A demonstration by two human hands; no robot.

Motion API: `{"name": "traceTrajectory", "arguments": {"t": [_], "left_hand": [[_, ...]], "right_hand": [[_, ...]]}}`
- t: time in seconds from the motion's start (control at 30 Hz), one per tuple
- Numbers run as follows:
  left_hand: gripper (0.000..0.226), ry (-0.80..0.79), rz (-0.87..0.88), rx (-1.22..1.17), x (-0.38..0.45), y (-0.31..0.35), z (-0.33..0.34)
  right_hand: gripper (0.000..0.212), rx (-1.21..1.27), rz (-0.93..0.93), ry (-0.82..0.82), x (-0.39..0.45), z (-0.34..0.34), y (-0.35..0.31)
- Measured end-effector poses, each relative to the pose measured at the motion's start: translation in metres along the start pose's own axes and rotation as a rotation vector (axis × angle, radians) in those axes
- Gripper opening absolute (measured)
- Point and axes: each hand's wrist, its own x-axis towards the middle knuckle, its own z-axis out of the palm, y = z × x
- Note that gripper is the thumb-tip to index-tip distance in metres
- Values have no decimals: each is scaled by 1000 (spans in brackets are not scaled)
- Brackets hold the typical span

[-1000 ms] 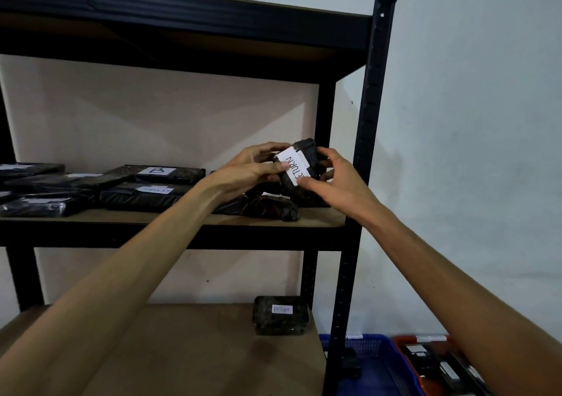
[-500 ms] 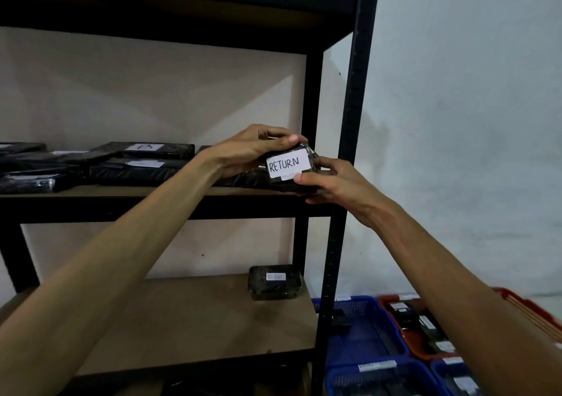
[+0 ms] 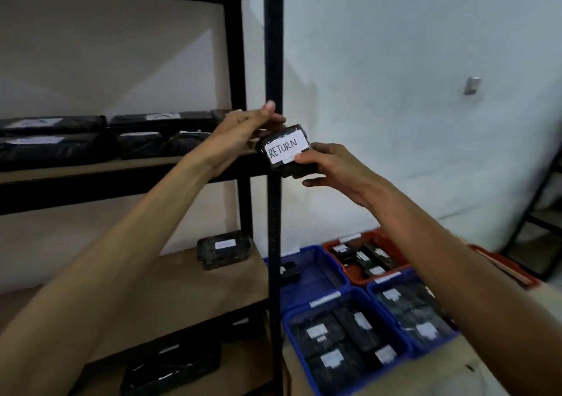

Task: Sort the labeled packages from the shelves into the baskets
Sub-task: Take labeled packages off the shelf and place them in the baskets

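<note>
From my head view, both my hands hold the RETURN package (image 3: 286, 149) off the shelf, label up to read — right hand (image 3: 328, 167) pinching its edge, left hand (image 3: 243, 135) curled behind — above the baskets (image 3: 307, 274).

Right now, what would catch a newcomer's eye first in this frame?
First, the small black package with its white RETURN label, held up in the middle of the view, the right hand pinching its lower right and the left hand at its back. Next, the baskets on the floor at lower right: a blue basket packed with labelled black packages, and a red basket behind.
</note>
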Motion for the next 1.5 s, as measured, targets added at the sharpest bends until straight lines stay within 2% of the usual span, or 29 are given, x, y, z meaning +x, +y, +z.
{"name": "traceTrajectory", "arguments": {"t": [0.1,0.17,0.4,0.63,0.73,0.83,0.93,1.03,1.17,1.3,1.33,1.43,1.5], "left_hand": [[37,-19,29,-21,9,-24,49],[32,-50,40,26,17,-41,81],[38,-205,-65,115,54,-118,164],[34,-280,-221,149,108,-210,235],[36,-276,-288,209,138,-264,258],[37,-261,-351,292,173,-324,280],[35,-272,-464,391,194,-381,296],[35,-281,-559,461,209,-431,309],[35,-317,-570,611,214,-483,321],[44,-385,-584,753,207,-535,329],[46,-392,-591,791,206,-546,331],[48,-413,-581,889,203,-569,332],[50,-425,-568,940,201,-582,333]], "right_hand": [[31,-3,63,77,-16,-37,22],[30,23,112,143,-25,-64,39],[23,130,282,365,-43,-141,118],[39,306,462,440,-5,-212,232],[34,295,555,382,30,-237,293],[26,255,657,249,71,-262,357],[36,192,752,117,98,-276,416],[38,53,810,-41,123,-284,472],[40,-170,831,-147,151,-292,535],[19,-290,820,-244,177,-293,588],[19,-317,811,-280,182,-291,603],[44,-398,779,-389,191,-281,642],[51,-414,778,-378,194,-274,659]]}}
